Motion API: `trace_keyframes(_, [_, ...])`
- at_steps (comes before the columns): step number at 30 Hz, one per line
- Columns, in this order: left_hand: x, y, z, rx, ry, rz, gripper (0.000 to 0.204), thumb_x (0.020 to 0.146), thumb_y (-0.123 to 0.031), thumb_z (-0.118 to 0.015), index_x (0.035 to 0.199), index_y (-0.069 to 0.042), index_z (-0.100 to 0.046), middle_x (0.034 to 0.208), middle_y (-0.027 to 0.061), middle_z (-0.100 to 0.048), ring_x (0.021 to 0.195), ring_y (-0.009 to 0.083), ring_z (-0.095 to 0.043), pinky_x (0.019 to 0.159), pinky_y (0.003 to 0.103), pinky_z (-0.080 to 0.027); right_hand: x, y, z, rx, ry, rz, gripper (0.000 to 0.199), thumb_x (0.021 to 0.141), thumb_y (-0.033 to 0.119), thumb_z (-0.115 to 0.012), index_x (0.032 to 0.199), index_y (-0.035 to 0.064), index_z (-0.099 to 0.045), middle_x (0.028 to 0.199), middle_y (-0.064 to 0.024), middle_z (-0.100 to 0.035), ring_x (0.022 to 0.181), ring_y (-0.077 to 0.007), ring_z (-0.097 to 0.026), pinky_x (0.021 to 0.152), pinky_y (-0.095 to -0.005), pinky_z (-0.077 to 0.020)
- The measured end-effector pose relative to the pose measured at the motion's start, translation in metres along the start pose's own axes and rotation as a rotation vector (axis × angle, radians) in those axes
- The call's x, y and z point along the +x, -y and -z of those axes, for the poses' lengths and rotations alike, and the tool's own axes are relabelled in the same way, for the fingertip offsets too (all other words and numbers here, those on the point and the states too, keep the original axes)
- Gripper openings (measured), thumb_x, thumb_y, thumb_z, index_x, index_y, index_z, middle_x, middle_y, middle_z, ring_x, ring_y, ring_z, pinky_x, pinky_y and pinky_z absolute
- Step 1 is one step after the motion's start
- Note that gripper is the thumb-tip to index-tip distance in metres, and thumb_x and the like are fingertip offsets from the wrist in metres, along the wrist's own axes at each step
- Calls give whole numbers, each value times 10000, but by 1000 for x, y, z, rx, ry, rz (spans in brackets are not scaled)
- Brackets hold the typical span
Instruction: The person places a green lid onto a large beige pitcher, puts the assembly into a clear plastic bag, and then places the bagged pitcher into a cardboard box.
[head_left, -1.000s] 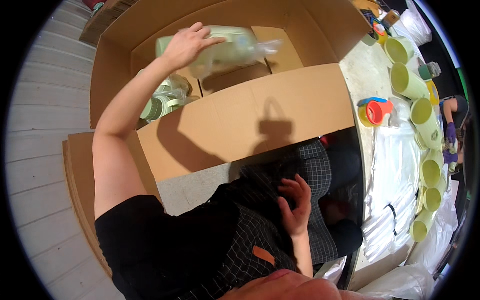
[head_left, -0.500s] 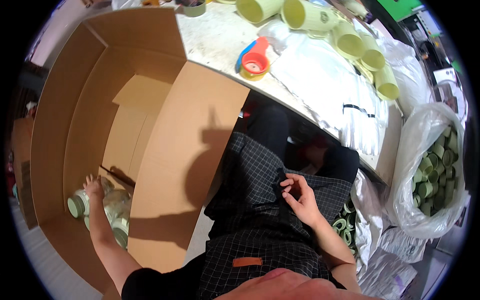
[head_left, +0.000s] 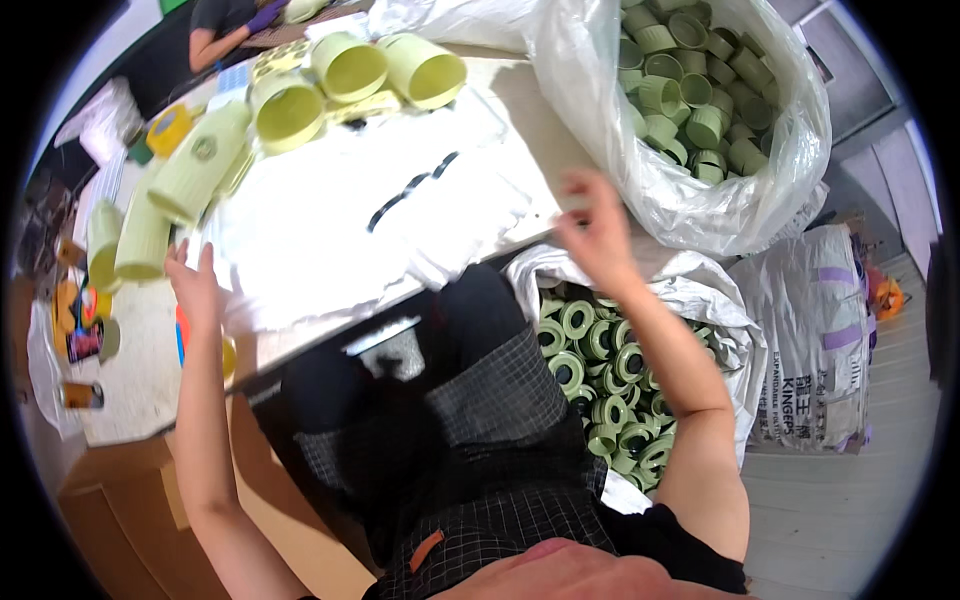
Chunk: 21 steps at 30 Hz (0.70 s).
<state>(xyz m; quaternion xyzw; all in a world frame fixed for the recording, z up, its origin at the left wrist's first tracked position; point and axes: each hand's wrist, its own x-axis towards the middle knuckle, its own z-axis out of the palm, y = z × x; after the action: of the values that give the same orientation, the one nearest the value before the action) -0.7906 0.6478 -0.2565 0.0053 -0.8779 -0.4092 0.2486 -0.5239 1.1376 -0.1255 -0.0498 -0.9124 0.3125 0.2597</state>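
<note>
At the tabletop (head_left: 140, 390) our left hand (head_left: 195, 285) and right hand (head_left: 600, 235) hover open and empty beside white bags (head_left: 340, 215), with many green rings (head_left: 600, 370) apparently left unpacked.

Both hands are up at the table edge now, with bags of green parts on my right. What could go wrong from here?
1. The right hand is at the table edge beside the clear bag of green rings; a careless pull could tip the bag and spill rings.
2. The left hand is near the stacked pale green tubes; a nudge might roll them along the table.
3. The white sheets overhang the table's edge and could slide off.
</note>
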Motion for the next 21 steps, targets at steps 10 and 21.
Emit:
trace_keyframes(10, [81,1,-37,-489,-81,345,279,955,-312,-630,883,-43,-615,888,56,-656,734,164,-605,700,339,-482,134,-279,141,-1144,-185,-215,536,716,218,-748,1156,-4,-536,1380,-190,-480,1310,-386,-426,1043,-456,-436])
trace_keyframes(21, [-54,-127,13,-987,132,442,371,977,-111,-560,1313,28,-484,1291,116,-578,1175,249,-575,996,403,-468,76,-116,110,-397,-560,33,589,859,334,-727,1339,77,-504,1315,-133,-545,1175,-327,-568,955,-433,-471])
